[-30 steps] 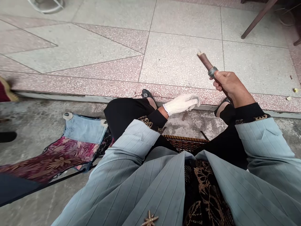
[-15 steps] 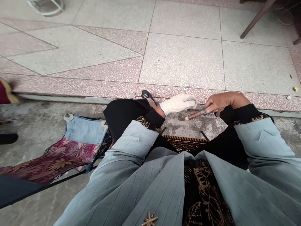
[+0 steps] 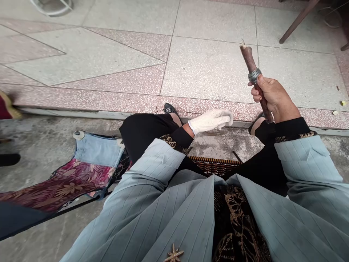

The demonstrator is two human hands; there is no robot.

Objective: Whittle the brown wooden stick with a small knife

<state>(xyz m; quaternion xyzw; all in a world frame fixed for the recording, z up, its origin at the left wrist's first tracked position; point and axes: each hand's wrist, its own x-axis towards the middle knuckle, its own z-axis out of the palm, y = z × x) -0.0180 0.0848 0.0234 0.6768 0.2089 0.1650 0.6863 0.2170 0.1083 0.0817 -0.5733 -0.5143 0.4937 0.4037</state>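
My right hand (image 3: 268, 92) is wrapped round a short brown wooden stick (image 3: 247, 60), raised over the tiled step. Its splintered pale end points up and away, and the lower end comes out near my wrist. A coil of thin grey wire (image 3: 254, 75) is wound round the middle of the stick, with my thumb pressing against it. Lower and to the left, my left hand (image 3: 209, 120) wears a white knitted glove. Its fingers are bent and drawn together above the gap between my knees; whatever is between the fingertips is too small to make out.
A woven seat (image 3: 215, 166) shows between my legs. Left of me stands a folding chair (image 3: 81, 174) with flowered cloth and a denim patch. The tiled step's edge (image 3: 109, 115) runs across in front. A wooden furniture leg (image 3: 297, 23) stands at the far right.
My right hand has swung up and away from my left hand, turning the stick from nearly level, pointing left, to nearly upright. My gloved left hand has shifted slightly right.
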